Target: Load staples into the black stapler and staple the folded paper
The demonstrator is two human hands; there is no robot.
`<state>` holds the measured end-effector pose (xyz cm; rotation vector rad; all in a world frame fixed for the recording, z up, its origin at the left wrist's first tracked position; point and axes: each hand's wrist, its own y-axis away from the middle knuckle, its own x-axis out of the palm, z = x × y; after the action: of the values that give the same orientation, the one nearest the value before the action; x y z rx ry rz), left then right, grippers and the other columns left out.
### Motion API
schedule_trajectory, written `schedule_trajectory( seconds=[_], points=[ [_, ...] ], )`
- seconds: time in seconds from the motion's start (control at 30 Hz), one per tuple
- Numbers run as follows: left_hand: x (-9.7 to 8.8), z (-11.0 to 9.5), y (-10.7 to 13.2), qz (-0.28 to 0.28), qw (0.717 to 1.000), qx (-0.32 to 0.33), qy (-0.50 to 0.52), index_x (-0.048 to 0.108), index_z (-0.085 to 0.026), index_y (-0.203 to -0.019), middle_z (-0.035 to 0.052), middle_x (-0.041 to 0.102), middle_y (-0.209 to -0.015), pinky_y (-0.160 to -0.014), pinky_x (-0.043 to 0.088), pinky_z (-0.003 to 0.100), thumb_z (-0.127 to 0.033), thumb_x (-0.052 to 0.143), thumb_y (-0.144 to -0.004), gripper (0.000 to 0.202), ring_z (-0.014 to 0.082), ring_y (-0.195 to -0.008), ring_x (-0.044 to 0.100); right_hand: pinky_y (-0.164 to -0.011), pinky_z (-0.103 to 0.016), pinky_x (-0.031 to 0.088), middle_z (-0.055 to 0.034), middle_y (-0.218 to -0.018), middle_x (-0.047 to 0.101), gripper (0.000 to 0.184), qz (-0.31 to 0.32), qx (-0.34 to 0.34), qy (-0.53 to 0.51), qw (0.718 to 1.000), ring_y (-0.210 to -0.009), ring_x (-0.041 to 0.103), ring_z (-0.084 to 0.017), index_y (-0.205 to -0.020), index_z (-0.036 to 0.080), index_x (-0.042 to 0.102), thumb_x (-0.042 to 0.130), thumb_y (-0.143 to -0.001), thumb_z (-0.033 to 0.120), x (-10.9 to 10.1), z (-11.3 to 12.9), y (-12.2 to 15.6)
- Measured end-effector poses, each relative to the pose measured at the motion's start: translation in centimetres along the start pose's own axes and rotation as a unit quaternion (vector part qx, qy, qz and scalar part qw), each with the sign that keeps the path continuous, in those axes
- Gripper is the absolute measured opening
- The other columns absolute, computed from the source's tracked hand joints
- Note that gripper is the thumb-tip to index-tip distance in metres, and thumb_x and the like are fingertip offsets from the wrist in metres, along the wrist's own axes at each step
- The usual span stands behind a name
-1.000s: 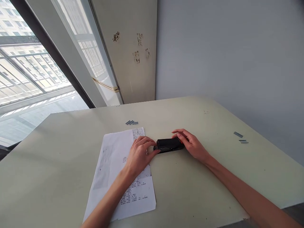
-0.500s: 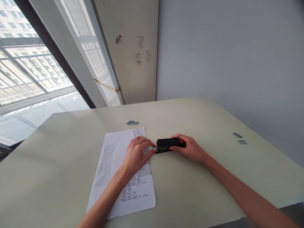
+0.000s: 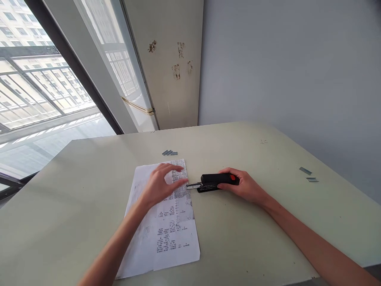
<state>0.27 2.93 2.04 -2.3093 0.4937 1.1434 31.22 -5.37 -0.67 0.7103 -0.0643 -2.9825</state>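
A black stapler [image 3: 216,181] with a red end lies on the pale green table [image 3: 268,222], its metal tray sticking out to the left. My right hand [image 3: 242,185] is closed around the stapler's right end. Over the upper part of the printed paper sheets [image 3: 166,222], my left hand [image 3: 160,183] is spread with its fingers apart. Its fingertips are close to the stapler's protruding tray, and it holds nothing that I can see.
Strips of staples lie beyond the paper [image 3: 169,152] and near the table's right edge [image 3: 308,175]. A grey wall stands behind and to the right. A large window [image 3: 44,79] and a worn door panel fill the left.
My left hand has left the stapler's front and moved left over the paper, fingers opening. The stapler's metal tray now sticks out. My right hand grips the stapler's right end.
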Motion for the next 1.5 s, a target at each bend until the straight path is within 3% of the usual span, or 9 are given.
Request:
schedule_trajectory(
  seconds=[0.17,0.33,0.5,0.63,0.77,0.9,1.0,1.27,1.5],
  points=[
    [0.5,3.3,-4.3,-0.094,0.986,-0.032,-0.134,0.074,-0.024,-0.117,0.0095,0.071,-0.114,-0.098,0.049,0.048,-0.036,0.059,-0.1,0.025,0.0314,-0.114,0.059,-0.069,-0.032,0.05,-0.0007,-0.088,0.069,0.041,0.012,0.001,-0.005,1.0,-0.078,0.061,-0.02,-0.106,0.029,0.072,0.075,-0.082,0.062,0.0,0.0,0.0],
    [1.9,5.0,-7.0,-0.089,0.984,-0.028,-0.151,0.077,-0.023,-0.107,0.0129,0.066,-0.117,-0.103,0.044,0.054,-0.029,0.063,-0.097,0.018,0.0352,-0.12,0.051,-0.069,-0.033,0.05,-0.001,-0.087,0.07,0.038,0.014,-0.003,-0.009,1.0,-0.078,0.062,-0.021,-0.104,0.029,0.072,0.074,-0.083,0.061,-0.1,0.4,0.0],
    [2.2,4.5,-7.6,-0.082,0.989,-0.021,-0.123,0.074,-0.021,-0.097,0.0129,0.068,-0.114,-0.104,0.043,0.052,-0.028,0.062,-0.098,0.014,0.0345,-0.121,0.054,-0.067,-0.032,0.05,-0.0001,-0.086,0.068,0.036,0.012,-0.003,-0.015,1.0,-0.077,0.061,-0.02,-0.103,0.029,0.072,0.076,-0.083,0.059,-0.2,0.3,-0.1],
    [1.9,2.4,-6.3,-0.08,0.994,-0.027,-0.065,0.066,-0.021,-0.11,0.0078,0.074,-0.106,-0.087,0.052,0.039,-0.035,0.049,-0.106,0.022,0.0244,-0.095,0.067,-0.067,-0.031,0.048,0.0002,-0.088,0.068,0.036,0.013,-0.001,-0.015,1.0,-0.077,0.059,-0.019,-0.104,0.03,0.073,0.077,-0.083,0.059,-0.3,0.2,-0.1],
    [1.9,-0.4,-3.5,-0.085,0.994,-0.056,0.026,0.061,-0.021,-0.115,0.0029,0.073,-0.095,-0.07,0.052,0.028,-0.04,0.037,-0.11,0.031,0.0155,-0.075,0.067,-0.07,-0.032,0.049,-0.0001,-0.09,0.069,0.039,0.002,-0.004,-0.004,1.0,-0.079,0.059,-0.02,-0.105,0.029,0.073,0.077,-0.081,0.06,-0.2,0.1,0.0],
    [2.1,-2.3,-0.8,-0.06,0.973,-0.115,0.193,0.063,-0.022,-0.114,0.001,0.068,-0.087,-0.061,0.049,0.025,-0.042,0.041,-0.107,0.03,0.0139,-0.067,0.06,-0.069,-0.032,0.049,-0.0005,-0.089,0.068,0.04,-0.003,-0.005,0.014,1.0,-0.078,0.059,-0.02,-0.104,0.028,0.073,0.076,-0.082,0.061,-0.1,0.0,0.0],
    [2.1,-2.7,0.4,-0.036,0.963,-0.126,0.235,0.062,-0.024,-0.124,0.001,0.065,-0.088,-0.063,0.05,0.026,-0.044,0.046,-0.105,0.032,0.0138,-0.068,0.059,-0.069,-0.032,0.049,-0.0006,-0.088,0.067,0.04,-0.003,-0.006,0.017,1.0,-0.078,0.059,-0.02,-0.104,0.029,0.073,0.076,-0.082,0.062,-0.2,0.1,0.1],
    [2.1,-2.8,1.2,-0.026,0.969,-0.133,0.207,0.066,-0.024,-0.134,-0.0003,0.06,-0.078,-0.052,0.044,0.024,-0.048,0.043,-0.106,0.043,0.0119,-0.057,0.05,-0.07,-0.033,0.051,-0.0013,-0.09,0.069,0.043,-0.006,-0.003,0.021,1.0,-0.078,0.06,-0.021,-0.105,0.029,0.073,0.075,-0.081,0.064,-0.2,0.1,0.1],
    [1.8,-3.2,2.4,-0.031,0.989,-0.043,0.137,0.069,-0.027,-0.119,-0.0012,0.073,-0.087,-0.066,0.053,0.025,-0.037,0.042,-0.109,0.03,0.0121,-0.063,0.061,-0.068,-0.032,0.05,-0.0012,-0.087,0.067,0.038,-0.006,0.008,0.026,1.0,-0.077,0.059,-0.021,-0.104,0.029,0.073,0.075,-0.083,0.061,-0.2,0.2,0.1]
  ],
)
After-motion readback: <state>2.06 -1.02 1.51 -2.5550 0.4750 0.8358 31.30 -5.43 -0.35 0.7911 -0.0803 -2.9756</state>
